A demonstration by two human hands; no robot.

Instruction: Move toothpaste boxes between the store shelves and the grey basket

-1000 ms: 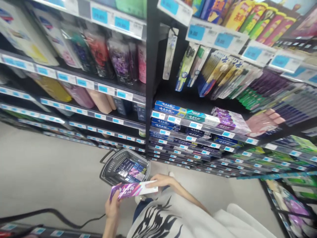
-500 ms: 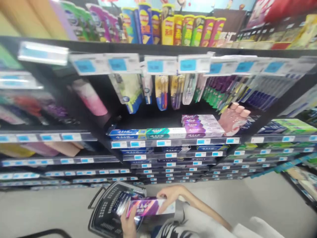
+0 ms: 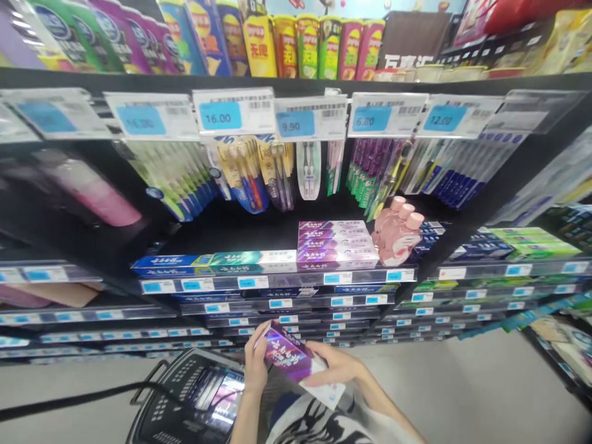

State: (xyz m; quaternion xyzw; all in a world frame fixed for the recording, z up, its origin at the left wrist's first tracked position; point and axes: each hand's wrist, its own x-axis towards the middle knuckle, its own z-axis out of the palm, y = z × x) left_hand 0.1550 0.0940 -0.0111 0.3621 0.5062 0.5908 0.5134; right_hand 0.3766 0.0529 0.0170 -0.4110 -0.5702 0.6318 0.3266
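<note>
In front of my body, both hands hold a purple and white toothpaste box [image 3: 291, 361], tilted so its right end is lower. My left hand [image 3: 256, 361] is closed around the box's left end. The fingers of my right hand [image 3: 337, 365] grip its right half from above and the side. Below and left of my hands is a black shopping basket [image 3: 173, 376] with several shiny packages [image 3: 215, 391] in it. On the shelf beyond, similar purple and white boxes [image 3: 337, 245] are stacked, beside a green and white box [image 3: 252, 261] and a blue box [image 3: 171, 265].
Packaged toothbrushes [image 3: 250, 172] hang under the price tags [image 3: 234, 114]. Pink bottles [image 3: 398, 231] stand right of the stacked boxes. Chip canisters [image 3: 308, 49] line the top shelf. A dark curved bar [image 3: 115, 391] crosses above the basket. Pale floor [image 3: 416, 376] lies at the right.
The toothpaste box has moved up and right, and its right end has tipped down. My left hand has risen along its left end. The view has shifted right and closer to the shelf.
</note>
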